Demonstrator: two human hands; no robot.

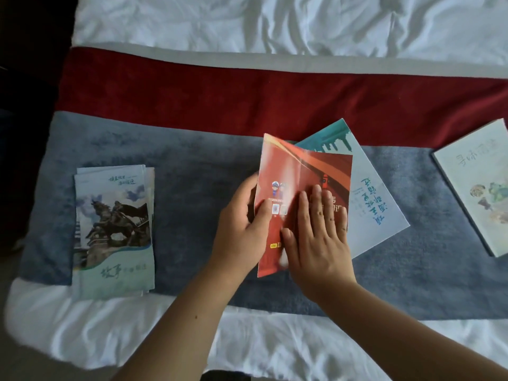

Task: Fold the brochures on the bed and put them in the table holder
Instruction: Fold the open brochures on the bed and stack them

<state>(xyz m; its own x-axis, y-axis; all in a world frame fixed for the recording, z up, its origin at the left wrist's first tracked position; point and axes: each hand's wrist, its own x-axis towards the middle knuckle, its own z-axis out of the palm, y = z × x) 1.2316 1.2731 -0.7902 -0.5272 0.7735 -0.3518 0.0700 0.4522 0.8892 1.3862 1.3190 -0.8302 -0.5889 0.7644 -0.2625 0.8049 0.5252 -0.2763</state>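
Observation:
A red brochure (297,171) lies half-folded on the blue-grey bed runner (192,171), its left panel lifted. My left hand (244,229) grips that lifted left edge, thumb on top. My right hand (319,232) lies flat with fingers spread on the brochure's right panel, pressing it down. Under the red brochure rests a pale blue brochure (376,204) with a teal skyline corner, turned at an angle. A stack of folded brochures (112,232) showing a horse-rider statue sits to the left. The table holder is not in view.
A pale brochure or booklet (478,185) lies at the right edge, partly cut off. A dark red band (192,97) crosses the bed above the runner. White bedding (247,23) lies beyond, and the white sheet (137,331) is at the near edge.

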